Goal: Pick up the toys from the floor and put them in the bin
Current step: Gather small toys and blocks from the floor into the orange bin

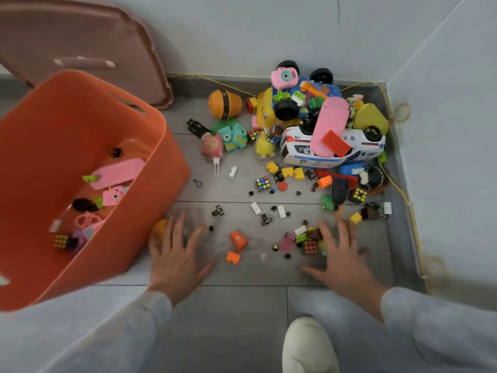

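Nearest the camera, a white shoe (309, 345) stands on the grey floor (242, 305), with pale grey sleeves (145, 313) on either side. Just ahead, both hands are out, palms down, fingers spread wide. The left hand (176, 254) grasps nothing, and the right hand (343, 259) is just as bare. Both are a little blurred, and there's no telling whether they touch the floor.

By the left hand's little finger lies a yellow-orange round toy (160, 228), partly hidden behind it. Between the hands sit an orange block (233, 257) and, just past it, an orange cone (238, 239). At the right hand's fingers there's a small heap of bricks with a dark puzzle cube (310, 246) in it.

On the left stands the orange bin (150, 200), open-topped, close beside the left hand. In its bottom lie a pink camera (113, 195), a long pink piece (118, 173) and a small puzzle cube (60, 240).

Further out, loose bits are strewn over the floor, a brighter puzzle cube (262, 183) among them. Then comes the big pile in the corner. A white police car (295, 153) lies on its side, a pink oblong toy (333, 122) and a red brick (336, 142) rest on it, and a second pink camera (285, 76) sits on top. Left of the pile are a teal camera toy (232, 135) and an orange-and-black round toy (224, 104).

At the back, a brownish-pink lid (80, 44) leans on the wall (242, 36) behind the bin.
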`<state>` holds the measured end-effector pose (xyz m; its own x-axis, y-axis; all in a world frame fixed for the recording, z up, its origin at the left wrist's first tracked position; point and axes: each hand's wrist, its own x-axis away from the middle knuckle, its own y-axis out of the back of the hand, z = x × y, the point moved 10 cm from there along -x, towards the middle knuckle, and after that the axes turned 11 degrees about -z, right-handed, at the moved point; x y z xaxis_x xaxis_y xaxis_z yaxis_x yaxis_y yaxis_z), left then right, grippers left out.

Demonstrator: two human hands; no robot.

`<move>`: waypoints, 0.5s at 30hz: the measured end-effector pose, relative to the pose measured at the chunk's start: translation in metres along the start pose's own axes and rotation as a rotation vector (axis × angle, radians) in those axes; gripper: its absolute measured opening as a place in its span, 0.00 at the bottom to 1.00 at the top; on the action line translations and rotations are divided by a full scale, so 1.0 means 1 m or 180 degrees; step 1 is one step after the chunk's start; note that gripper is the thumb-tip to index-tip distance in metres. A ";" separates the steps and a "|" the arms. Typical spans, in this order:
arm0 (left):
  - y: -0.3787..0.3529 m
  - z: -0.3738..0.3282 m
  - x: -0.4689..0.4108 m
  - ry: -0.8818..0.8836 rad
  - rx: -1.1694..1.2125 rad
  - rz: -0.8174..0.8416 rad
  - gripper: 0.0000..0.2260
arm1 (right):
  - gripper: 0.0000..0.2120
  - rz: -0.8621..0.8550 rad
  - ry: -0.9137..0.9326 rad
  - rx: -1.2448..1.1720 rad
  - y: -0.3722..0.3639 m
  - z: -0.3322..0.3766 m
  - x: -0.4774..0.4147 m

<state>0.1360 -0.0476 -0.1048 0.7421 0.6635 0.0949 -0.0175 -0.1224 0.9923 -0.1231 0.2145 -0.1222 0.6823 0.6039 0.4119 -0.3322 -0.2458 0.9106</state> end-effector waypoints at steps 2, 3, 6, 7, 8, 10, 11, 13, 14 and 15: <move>-0.008 0.006 0.004 0.0163 -0.0026 0.0081 0.37 | 0.58 0.0012 -0.0073 -0.0118 -0.005 -0.003 0.000; -0.011 0.006 0.004 0.0195 -0.0037 0.0114 0.38 | 0.58 0.0035 -0.0060 -0.0158 -0.007 -0.002 -0.001; -0.015 -0.006 -0.003 0.0068 -0.0006 0.0153 0.38 | 0.59 0.0128 0.0172 -0.0266 -0.009 0.013 -0.002; -0.016 -0.010 -0.006 -0.0005 0.0008 0.0146 0.39 | 0.59 0.0175 0.0301 -0.0272 -0.010 0.021 -0.002; -0.015 -0.015 -0.010 -0.0062 0.0031 0.0136 0.39 | 0.59 0.0199 0.0452 -0.0266 -0.011 0.029 -0.002; -0.016 -0.023 -0.014 -0.0151 0.0098 0.0145 0.40 | 0.58 0.0228 0.0789 -0.0247 -0.015 0.047 -0.002; -0.015 -0.028 -0.016 -0.0209 0.0130 0.0149 0.41 | 0.58 0.0241 0.0932 -0.0232 -0.016 0.057 -0.001; -0.015 -0.040 -0.018 -0.0354 0.0229 0.0152 0.40 | 0.58 0.0260 0.1108 -0.0232 -0.020 0.073 -0.002; -0.013 -0.048 -0.020 -0.0442 0.0353 0.0141 0.40 | 0.58 0.0258 0.1164 -0.0236 -0.020 0.079 -0.002; -0.010 -0.058 -0.022 -0.0544 0.0526 0.0127 0.40 | 0.59 0.0245 0.1234 -0.0254 -0.019 0.086 -0.004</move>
<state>0.0810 -0.0182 -0.1125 0.8460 0.5228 0.1050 0.0504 -0.2744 0.9603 -0.0637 0.1519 -0.1387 0.3623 0.8311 0.4219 -0.4326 -0.2511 0.8659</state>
